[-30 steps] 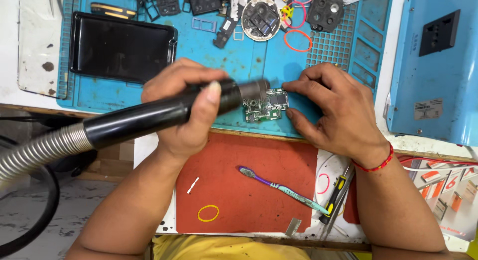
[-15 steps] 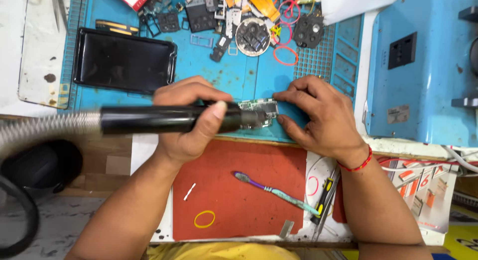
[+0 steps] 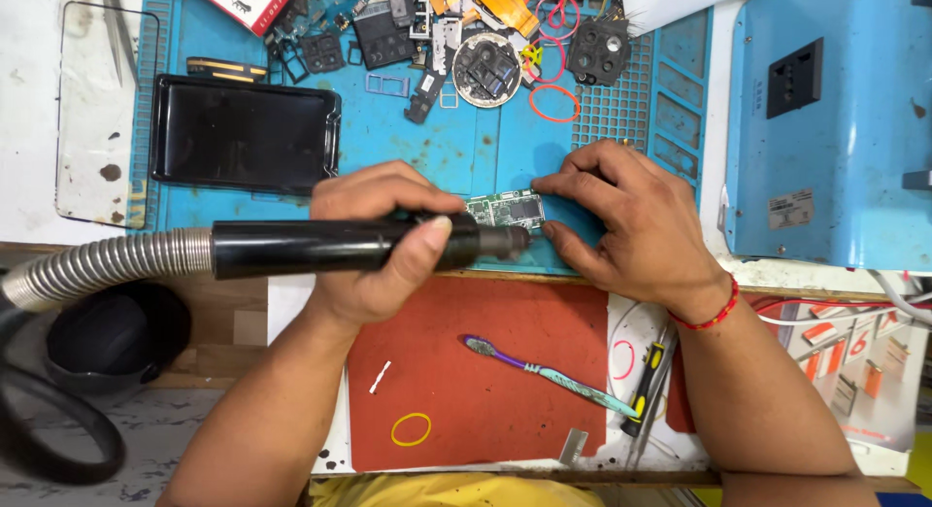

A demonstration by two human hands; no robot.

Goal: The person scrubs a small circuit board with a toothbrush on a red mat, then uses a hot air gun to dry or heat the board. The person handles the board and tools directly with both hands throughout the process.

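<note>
My left hand (image 3: 383, 240) grips a black hot-air handpiece (image 3: 330, 247) lying level, its metal nozzle tip (image 3: 513, 241) pointing right at the lower edge of a small green circuit board (image 3: 507, 209). A ribbed metal hose (image 3: 102, 264) runs from the handpiece off to the left. My right hand (image 3: 631, 220) rests on the blue work mat (image 3: 408, 143), fingertips pressing the board's right edge and holding it flat. A red thread band circles that wrist.
A black phone body (image 3: 243, 135) lies on the mat at the left. Loose phone parts and rubber bands (image 3: 485, 41) crowd the mat's far edge. A toothbrush (image 3: 544, 373) and yellow band (image 3: 411, 428) lie on a red pad (image 3: 466, 371). A blue machine (image 3: 825, 128) stands right.
The handpiece has levelled out and its nozzle now sits at the board's lower edge. My right hand has kept its hold on the board. The view has tilted slightly.
</note>
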